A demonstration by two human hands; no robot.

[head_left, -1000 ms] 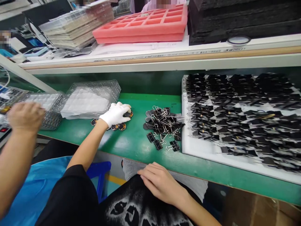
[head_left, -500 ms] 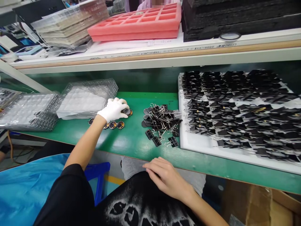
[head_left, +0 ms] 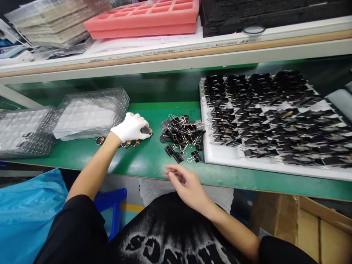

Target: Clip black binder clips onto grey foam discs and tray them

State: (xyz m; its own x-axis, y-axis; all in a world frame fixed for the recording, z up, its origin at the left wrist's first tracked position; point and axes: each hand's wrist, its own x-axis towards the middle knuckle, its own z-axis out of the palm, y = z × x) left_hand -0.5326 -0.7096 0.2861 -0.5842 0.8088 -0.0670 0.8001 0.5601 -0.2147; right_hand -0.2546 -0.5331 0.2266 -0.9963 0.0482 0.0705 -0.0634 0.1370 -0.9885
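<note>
My left hand (head_left: 132,127), in a white glove, reaches over the green bench with its fingers pinched on a dark round disc (head_left: 145,130). Beneath and beside it lie several round pieces with black and orange faces (head_left: 134,143); another one (head_left: 99,140) lies farther left. My right hand (head_left: 187,185), bare, hovers near the bench's front edge with loosely curled fingers and nothing in it. In front of it is a pile of black binder clips (head_left: 184,134), with grey discs (head_left: 165,131) at the pile's left side.
A white foam board (head_left: 222,156) full of clips fills the right. Clear plastic trays (head_left: 88,113) are stacked at the left. Above runs a shelf (head_left: 165,64) bearing red foam (head_left: 145,22) and black foam (head_left: 264,16). A cardboard box (head_left: 308,227) stands below right.
The camera view has shifted to the right. My right hand has lifted from my lap toward the bench edge, its fingers spreading a little. My left hand stays by the round pieces, pinching the disc.
</note>
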